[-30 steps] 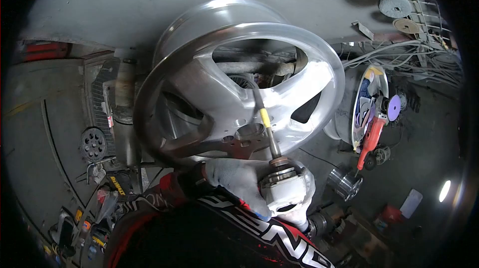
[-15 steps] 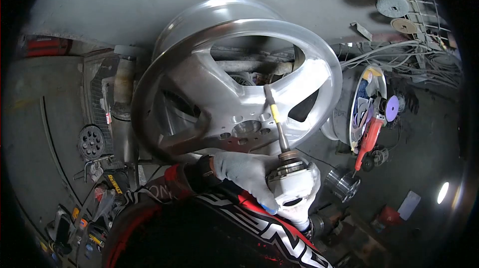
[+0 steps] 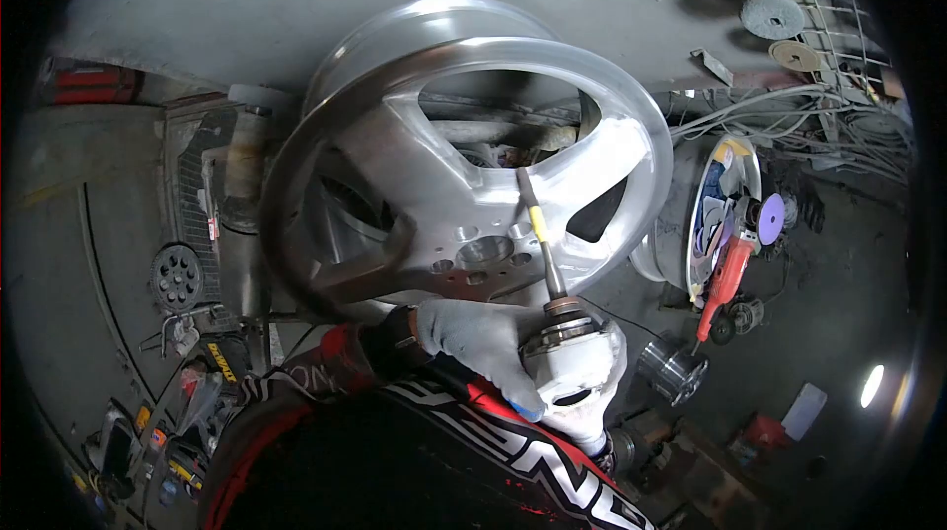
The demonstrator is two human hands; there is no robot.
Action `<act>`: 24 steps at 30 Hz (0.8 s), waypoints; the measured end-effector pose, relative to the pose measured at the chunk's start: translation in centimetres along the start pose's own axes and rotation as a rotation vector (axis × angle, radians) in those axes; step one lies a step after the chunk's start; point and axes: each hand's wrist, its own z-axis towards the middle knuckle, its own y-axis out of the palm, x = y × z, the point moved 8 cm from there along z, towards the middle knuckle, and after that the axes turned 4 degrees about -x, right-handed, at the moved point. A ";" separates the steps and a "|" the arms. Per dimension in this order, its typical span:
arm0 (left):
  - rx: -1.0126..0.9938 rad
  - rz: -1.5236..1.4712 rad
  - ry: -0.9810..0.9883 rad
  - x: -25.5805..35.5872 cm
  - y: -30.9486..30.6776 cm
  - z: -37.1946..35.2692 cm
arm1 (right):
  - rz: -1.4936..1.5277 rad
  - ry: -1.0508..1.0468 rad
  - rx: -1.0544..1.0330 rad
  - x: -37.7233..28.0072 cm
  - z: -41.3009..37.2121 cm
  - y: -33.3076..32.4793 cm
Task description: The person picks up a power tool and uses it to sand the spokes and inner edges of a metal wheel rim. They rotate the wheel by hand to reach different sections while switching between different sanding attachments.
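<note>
A large silver alloy wheel (image 3: 414, 170) stands tilted in the centre. Below its hub, my gloved left hand (image 3: 478, 343) is closed on the near side of a white-bodied rotary tool (image 3: 567, 357). My gloved right hand (image 3: 597, 407) wraps round the tool's right side and underside, with its fingers partly hidden. From the tool a long thin shaft (image 3: 549, 264) with a yellow band points up across the hub area. Its dark tip meets the wheel face at the edge of the upper window, beside the bright right spoke.
At the right, a rim (image 3: 754, 175) holds discs, with a red grinder (image 3: 727, 279) bearing a purple disc beside it. A small metal drum (image 3: 674, 367) sits lower right. Cables (image 3: 789, 111) and round pads (image 3: 772, 15) are upper right. Tools (image 3: 222, 362) lie lower left.
The tool and both hands have shifted slightly left, and the shaft's tip has moved slightly left on the wheel. Both hands keep their hold.
</note>
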 end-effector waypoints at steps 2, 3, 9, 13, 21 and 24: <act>0.014 -0.076 -0.017 0.1 0.5 -0.7 | 0.184 0.319 0.050 4.5 -1.6 -1.4; 0.023 -0.151 -0.033 0.4 0.9 -1.2 | 0.185 0.319 0.047 5.1 -1.4 -2.1; 0.032 -0.080 -0.033 1.0 0.8 -1.2 | -0.017 0.175 0.048 3.0 -1.4 -1.0; -0.067 -0.066 0.037 1.3 0.4 0.8 | 0.075 0.091 0.130 0.8 -0.1 -1.0; -0.004 -0.139 -0.030 1.8 1.2 -1.8 | -0.125 -0.005 -0.021 1.4 -0.2 -0.1; 0.053 -0.028 -0.141 1.4 1.3 -2.8 | -0.224 -0.122 -0.103 1.6 -0.1 0.6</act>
